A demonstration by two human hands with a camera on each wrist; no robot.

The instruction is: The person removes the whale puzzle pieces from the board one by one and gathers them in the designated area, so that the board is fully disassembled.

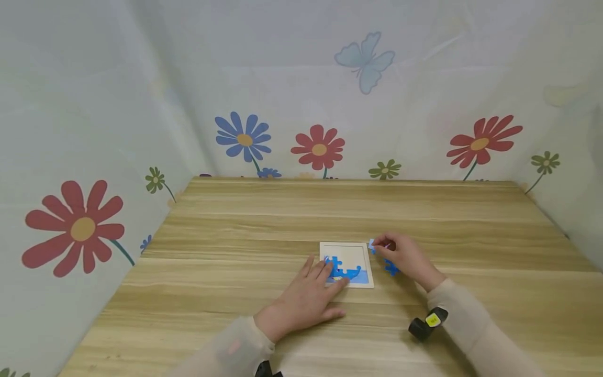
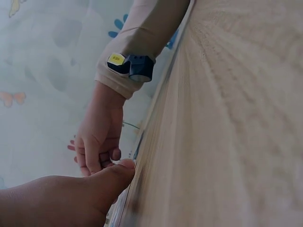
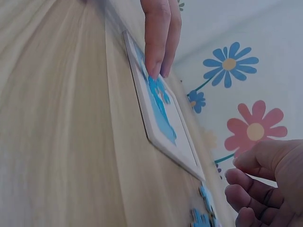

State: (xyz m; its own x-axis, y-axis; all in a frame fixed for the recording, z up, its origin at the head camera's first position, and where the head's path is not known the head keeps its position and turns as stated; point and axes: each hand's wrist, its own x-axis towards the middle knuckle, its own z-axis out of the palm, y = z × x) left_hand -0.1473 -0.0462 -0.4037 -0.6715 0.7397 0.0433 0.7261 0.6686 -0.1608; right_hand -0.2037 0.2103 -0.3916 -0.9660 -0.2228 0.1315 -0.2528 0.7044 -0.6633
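My left hand (image 1: 308,298) lies spread with its fingertips on the puzzle board (image 1: 346,244), a pale square tray with a raised rim. Inside its lower part are joined blue puzzle pieces (image 1: 350,274), partly hidden under the fingers; bare backing shows above them. In the right wrist view the left fingertips (image 3: 155,71) press on these pieces. Just right of the board, my right hand (image 1: 406,257) hovers with loosely bent fingers over loose pieces. A light blue piece (image 1: 371,245) shows by its fingertips, and a darker blue piece (image 1: 391,268) lies below the hand. No piece shows between thumb and fingers in the right wrist view (image 3: 265,189).
The wood-grain table (image 1: 212,235) extends around the board. Behind it and along the sides hangs a pale curtain (image 1: 282,68) printed with flowers and a butterfly. A black wrist camera (image 1: 426,324) is strapped at the right sleeve.
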